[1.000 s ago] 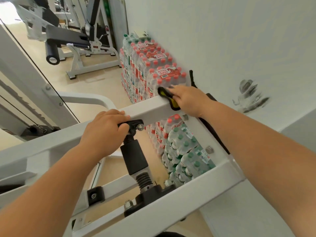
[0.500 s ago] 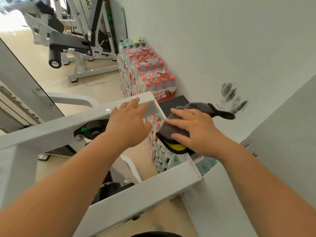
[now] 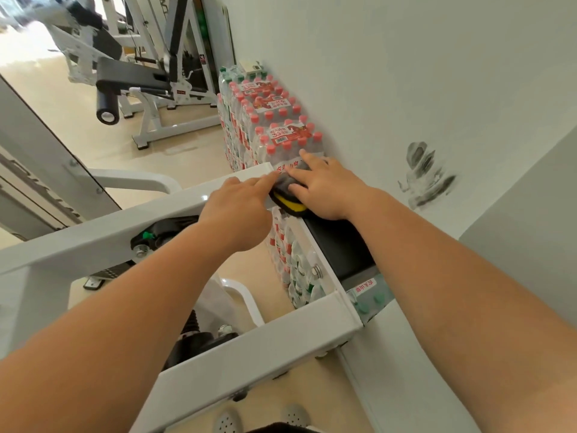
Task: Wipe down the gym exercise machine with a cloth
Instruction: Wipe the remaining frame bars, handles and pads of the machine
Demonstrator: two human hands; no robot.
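The right hand [image 3: 324, 189], fingers spread flat, has pushed the grey-and-yellow cloth [image 3: 285, 195] onto the white machine frame's [image 3: 93, 242] far corner at frame centre, and the left hand [image 3: 237, 210] (fingers straight, tips touching the cloth) has come across, so wiping looks underway there.

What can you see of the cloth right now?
The cloth is dark grey and soft-looking, with a bright yellow patch at its near edge. It lies bunched at the far corner of the white machine frame, beside the black pad. The right hand presses flat on it; the left hand touches its left edge with a fingertip.
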